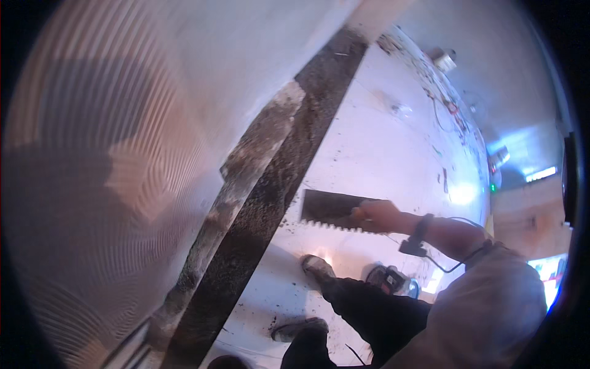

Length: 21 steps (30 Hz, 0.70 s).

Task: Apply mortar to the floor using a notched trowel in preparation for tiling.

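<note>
My right hand [378, 216] is closed round the grip of a notched trowel [332, 208] with a dark rectangular blade. Square teeth run along the blade's lower edge. The trowel is held off the wall, above the pale floor and just right of the dark strip [246, 264] along the wall's foot. On the left, the wall [166, 178] carries combed, curving ridges of adhesive in its lower and left parts; the upper part looks smoother. A dark band with a cable is on my right wrist. My left hand is out of sight.
My two shoes [318, 269] stand on the white floor [362, 141], which has dark crumbs scattered over it. A red and dark object [388, 280] sits beside my legs. Debris and cables [455, 111] lie along the far edge, near a bright lamp [499, 158].
</note>
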Available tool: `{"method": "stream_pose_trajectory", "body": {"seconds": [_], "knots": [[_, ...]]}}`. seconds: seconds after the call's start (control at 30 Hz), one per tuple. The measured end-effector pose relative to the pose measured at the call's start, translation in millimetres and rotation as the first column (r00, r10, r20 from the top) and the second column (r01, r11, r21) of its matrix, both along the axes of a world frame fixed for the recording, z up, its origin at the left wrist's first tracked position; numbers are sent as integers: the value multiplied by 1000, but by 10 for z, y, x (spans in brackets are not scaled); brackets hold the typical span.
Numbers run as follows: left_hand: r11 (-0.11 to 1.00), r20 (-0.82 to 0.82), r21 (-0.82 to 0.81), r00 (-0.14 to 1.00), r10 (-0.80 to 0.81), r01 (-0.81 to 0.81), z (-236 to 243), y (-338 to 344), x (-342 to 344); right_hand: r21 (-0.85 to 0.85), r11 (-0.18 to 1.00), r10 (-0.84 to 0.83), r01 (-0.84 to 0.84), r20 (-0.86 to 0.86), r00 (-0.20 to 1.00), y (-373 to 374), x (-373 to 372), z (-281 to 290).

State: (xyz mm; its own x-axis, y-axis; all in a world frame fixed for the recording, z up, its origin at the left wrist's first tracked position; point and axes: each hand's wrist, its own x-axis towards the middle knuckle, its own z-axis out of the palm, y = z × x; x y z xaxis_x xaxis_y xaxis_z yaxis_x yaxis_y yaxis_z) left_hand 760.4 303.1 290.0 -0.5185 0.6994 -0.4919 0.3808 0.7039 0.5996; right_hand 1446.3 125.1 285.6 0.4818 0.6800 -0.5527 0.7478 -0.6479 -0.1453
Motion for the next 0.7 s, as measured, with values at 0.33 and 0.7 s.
{"method": "stream_pose_trajectory", "body": {"seconds": [0.33, 0.7], "knots": [[932, 154, -21, 922, -355, 362, 1263, 741, 1859, -252, 869, -352, 426, 291, 890, -3160, 438, 2864], [708, 302, 93, 658, -690, 700, 2658, 597, 5533, -130, 706, -688, 696, 111, 718, -4234, 1018, 3071]]}}
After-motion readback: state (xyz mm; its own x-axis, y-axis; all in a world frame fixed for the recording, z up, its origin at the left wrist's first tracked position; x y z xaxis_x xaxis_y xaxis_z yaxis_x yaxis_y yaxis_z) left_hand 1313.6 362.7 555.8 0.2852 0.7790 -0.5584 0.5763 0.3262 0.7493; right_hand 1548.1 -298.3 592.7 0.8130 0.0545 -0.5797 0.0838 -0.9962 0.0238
